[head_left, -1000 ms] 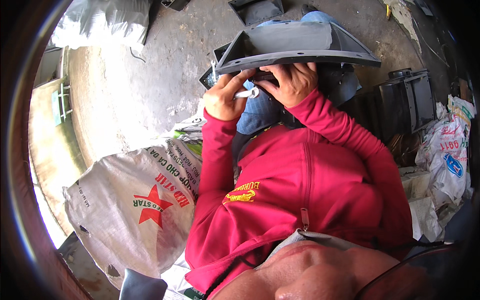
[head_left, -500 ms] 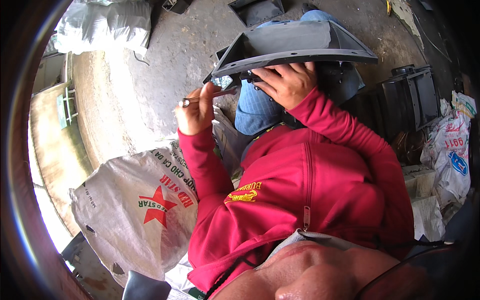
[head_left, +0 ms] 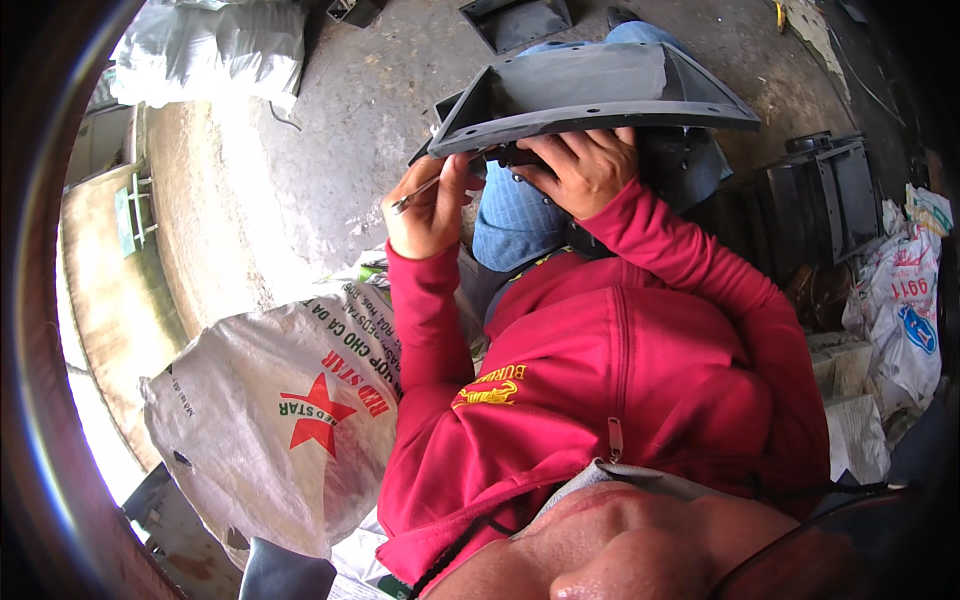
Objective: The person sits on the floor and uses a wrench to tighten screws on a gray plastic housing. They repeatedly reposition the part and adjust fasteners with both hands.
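Note:
A black trough-shaped housing (head_left: 600, 115) with a flat, holed flange lies across my knees. My left hand (head_left: 428, 205) is closed around a slim metal tool (head_left: 415, 196), just below the housing's left corner. One shiny end of the tool sticks out on the left; its other end is hidden under the flange. My right hand (head_left: 585, 172) grips the underside of the housing near its middle, fingers curled beneath the flange and thumb at a dark part there. Exactly what the fingertips touch is hidden.
A similar black frame (head_left: 515, 22) lies on the floor beyond my knees. More black housings (head_left: 830, 195) stand at the right, by a white printed sack (head_left: 905, 300). A large white woven sack (head_left: 270, 410) is at my left. A plastic-wrapped bundle (head_left: 210, 50) sits at the far left.
My left hand has moved right and up with the tool, closer under the housing's left corner. My right hand and the housing have barely shifted.

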`<state>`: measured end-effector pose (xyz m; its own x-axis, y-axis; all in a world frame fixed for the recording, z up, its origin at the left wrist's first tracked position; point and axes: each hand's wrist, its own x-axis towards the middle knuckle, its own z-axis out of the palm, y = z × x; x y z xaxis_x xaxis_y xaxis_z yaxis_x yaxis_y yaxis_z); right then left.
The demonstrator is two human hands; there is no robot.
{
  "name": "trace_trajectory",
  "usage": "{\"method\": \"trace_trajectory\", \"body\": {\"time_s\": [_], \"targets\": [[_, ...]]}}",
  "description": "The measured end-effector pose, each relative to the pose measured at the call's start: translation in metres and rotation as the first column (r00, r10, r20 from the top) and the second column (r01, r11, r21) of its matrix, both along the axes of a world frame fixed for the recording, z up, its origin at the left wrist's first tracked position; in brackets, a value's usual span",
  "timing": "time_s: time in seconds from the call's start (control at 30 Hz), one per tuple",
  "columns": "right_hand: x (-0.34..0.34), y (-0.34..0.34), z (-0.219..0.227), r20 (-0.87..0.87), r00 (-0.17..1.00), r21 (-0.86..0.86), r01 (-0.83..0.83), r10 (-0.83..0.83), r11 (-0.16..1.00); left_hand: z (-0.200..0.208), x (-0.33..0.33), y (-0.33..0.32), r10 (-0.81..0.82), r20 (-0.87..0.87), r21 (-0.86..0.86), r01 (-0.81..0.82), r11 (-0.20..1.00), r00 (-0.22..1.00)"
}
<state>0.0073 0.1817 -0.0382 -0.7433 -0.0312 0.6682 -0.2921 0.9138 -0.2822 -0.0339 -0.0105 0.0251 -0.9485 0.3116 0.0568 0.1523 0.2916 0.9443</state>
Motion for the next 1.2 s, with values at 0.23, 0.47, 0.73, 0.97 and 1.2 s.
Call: {"method": "trace_trajectory", "body": {"time_s": [0.23, 0.47, 0.73, 0.97, 1.2], "targets": [[0.002, 0.001, 0.0, 0.025, 0.999, -0.012, -0.022, 0.022, 1.0, 0.001, 0.009, 0.014, -0.003, -0.19, -0.146, -0.025, 0.989, 0.982], [0.003, 0.003, -0.005, 0.057, 0.997, -0.047, -0.044, 0.047, 0.998, 0.009, 0.006, 0.032, -0.187, -0.489, -0.494, -0.095, 0.864, 0.852], [0.0, 0.006, 0.003, -0.001, 1.0, 0.017, 0.001, -0.001, 1.0, -0.001, 0.004, 0.039, -0.232, -0.523, -0.539, -0.107, 0.835, 0.82], [-0.002, 0.003, -0.002, -0.041, 0.999, -0.006, 0.008, -0.009, 1.0, -0.076, -0.004, -0.037, 0.035, 0.47, 0.544, -0.321, 0.776, 0.882], [0.0, 0.001, -0.004, -0.012, 1.0, -0.047, -0.022, 0.022, 0.999, -0.013, 0.021, 0.007, 0.224, -0.059, 0.187, -0.209, 0.96, 0.973]]}}
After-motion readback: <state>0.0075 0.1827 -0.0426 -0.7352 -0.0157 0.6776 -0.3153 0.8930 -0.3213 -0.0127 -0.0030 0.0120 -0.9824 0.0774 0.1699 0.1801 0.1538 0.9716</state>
